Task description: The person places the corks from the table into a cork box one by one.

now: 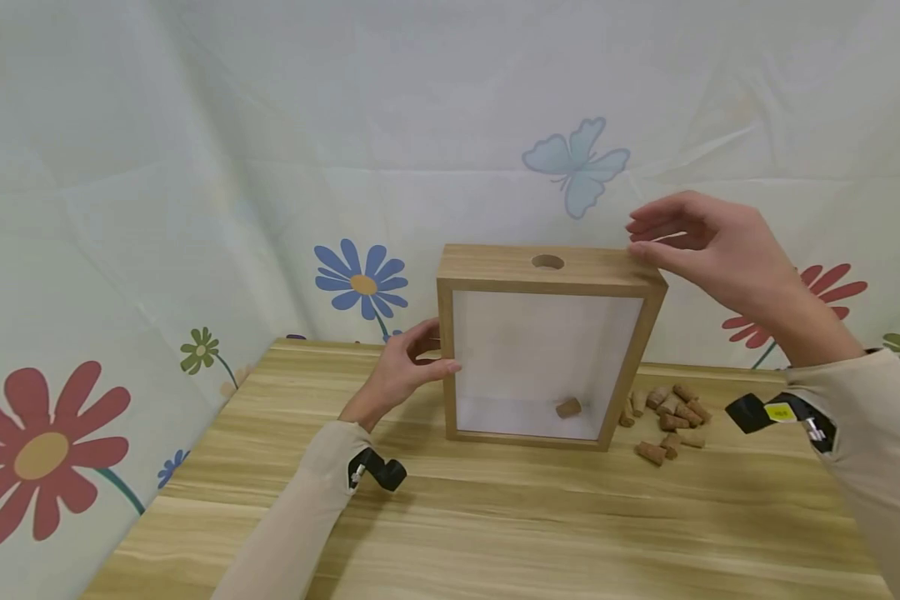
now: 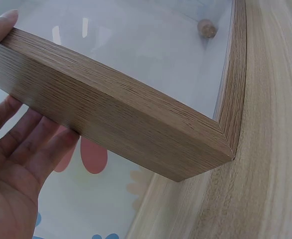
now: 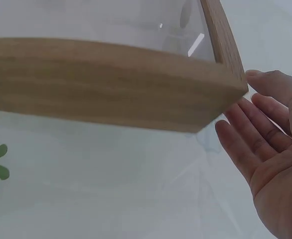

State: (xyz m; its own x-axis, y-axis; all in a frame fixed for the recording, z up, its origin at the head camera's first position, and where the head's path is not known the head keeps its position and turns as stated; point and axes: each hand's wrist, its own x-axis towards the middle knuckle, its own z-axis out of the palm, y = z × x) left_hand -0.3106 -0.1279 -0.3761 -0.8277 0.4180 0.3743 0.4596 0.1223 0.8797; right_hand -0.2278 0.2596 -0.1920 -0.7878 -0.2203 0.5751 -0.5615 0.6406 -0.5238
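Observation:
A wooden shadow box [image 1: 543, 358] with a clear front stands upright on the table, a round hole [image 1: 548, 262] in its top edge. One cork [image 1: 568, 407] lies inside at the lower right; it also shows in the left wrist view as a small cork [image 2: 207, 29]. My left hand [image 1: 407, 367] grips the box's left side, thumb on the front and fingers behind. At the top right corner is my right hand [image 1: 720, 242], fingers loosely bent and holding nothing; its thumb is at the corner, but I cannot tell whether it touches.
A loose pile of several corks [image 1: 671, 417] lies on the table right of the box. The wood-grain table [image 1: 480, 525] reaches back to a pale cloth [image 1: 420, 108] printed with flowers and a butterfly. Each wrist carries a small black camera [image 1: 378, 469].

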